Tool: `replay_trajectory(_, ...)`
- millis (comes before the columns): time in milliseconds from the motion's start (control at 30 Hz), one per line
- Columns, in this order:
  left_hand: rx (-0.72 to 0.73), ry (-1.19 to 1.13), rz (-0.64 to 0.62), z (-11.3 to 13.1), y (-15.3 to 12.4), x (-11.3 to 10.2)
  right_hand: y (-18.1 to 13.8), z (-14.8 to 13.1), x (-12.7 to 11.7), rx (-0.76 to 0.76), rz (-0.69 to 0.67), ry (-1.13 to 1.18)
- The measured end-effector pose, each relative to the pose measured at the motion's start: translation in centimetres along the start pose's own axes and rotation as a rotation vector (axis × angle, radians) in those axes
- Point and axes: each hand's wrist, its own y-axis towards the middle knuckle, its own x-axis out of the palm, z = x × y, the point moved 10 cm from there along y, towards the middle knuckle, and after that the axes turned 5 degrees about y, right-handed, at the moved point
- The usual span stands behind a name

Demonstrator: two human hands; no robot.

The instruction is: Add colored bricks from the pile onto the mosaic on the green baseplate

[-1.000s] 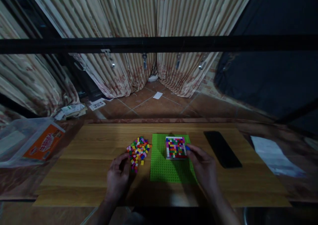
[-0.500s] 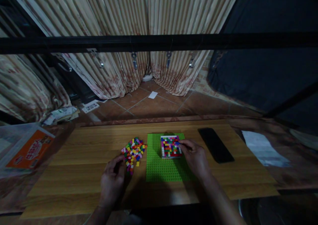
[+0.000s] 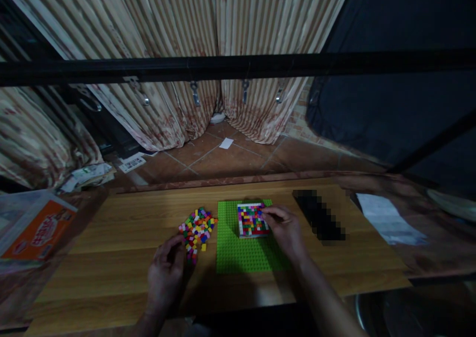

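Far left, off the table: an orange printed box (image 3: 35,230) inside a clear plastic bag, glossy and creased.

Wooden table (image 3: 111,238): pale plank grain, matte, rectangular.

Left hand (image 3: 163,277): palm down at the near side, fingers loosely curled, tips just short of the near end of the brick pile (image 3: 197,226). Can't tell whether it holds anything. It sits about where it did half a second ago, by the same end of the pile.

The brick pile is a loose heap of tiny plastic cubes in red, yellow, green, pink and blue, lying just left of the baseplate.

Green baseplate (image 3: 241,255): flat, square, studded, bright lime plastic, at table centre. On its far right part stands the mosaic block (image 3: 251,220), a low square slab of the same small cubes packed in a grid with a pale rim.

Right hand (image 3: 284,228): wrist coming in from the near right, fingers drawn together in a pinch, tips resting on the far right corner of the mosaic block. Any brick between them is too small to see. A second ago a blue brick showed at these fingertips beside the block's right edge. The tips now lie further in over the corner.

Right of the hand: a dark flat oblong (image 3: 319,214), blurred. Far right: a white sheet (image 3: 386,218), crumpled.

Beyond: a black bar (image 3: 238,67), striped curtains (image 3: 178,29) in soft folds, and a terracotta tile floor (image 3: 223,158).
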Motion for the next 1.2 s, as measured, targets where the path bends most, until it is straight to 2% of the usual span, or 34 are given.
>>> replay_trajectory(100, 0.071, 0.013, 0.039, 1.8, -0.3, -0.6, -0.1, 1.1, -0.4, 0.081, 0.045, 0.1)
replay_trajectory(200, 0.173, -0.017, 0.081, 5.6, -0.4, -0.6, -0.4, 2.7, -1.3, 0.18, 0.143, 0.237)
replay_trajectory(300, 0.252, -0.08, -0.018, 10.6, 0.5, 2.3, -0.8, 3.9, -1.5, 0.237, 0.213, 0.334)
replay_trajectory(367, 0.286, -0.145, -0.101, 13.8, 1.5, 5.1, -0.8, 4.2, -1.1, 0.265, 0.217, 0.355)
replay_trajectory(467, 0.273, -0.256, -0.213, 16.8, 3.1, 9.5, -0.5, 4.3, 0.0, 0.297, 0.187, 0.39)
replay_trajectory(567, 0.197, -0.341, -0.315, 17.6, 4.1, 13.3, -0.2, 4.3, 1.1, 0.32, 0.136, 0.421)
replay_trajectory(700, 0.134, -0.395, -0.385, 17.4, 4.1, 15.6, -0.2, 4.4, 1.8, 0.324, 0.102, 0.426)
replay_trajectory(1200, 0.197, -0.41, -0.383, 18.4, 3.7, 15.3, -0.1, 4.0, 1.6, 0.248, 0.104, 0.331)
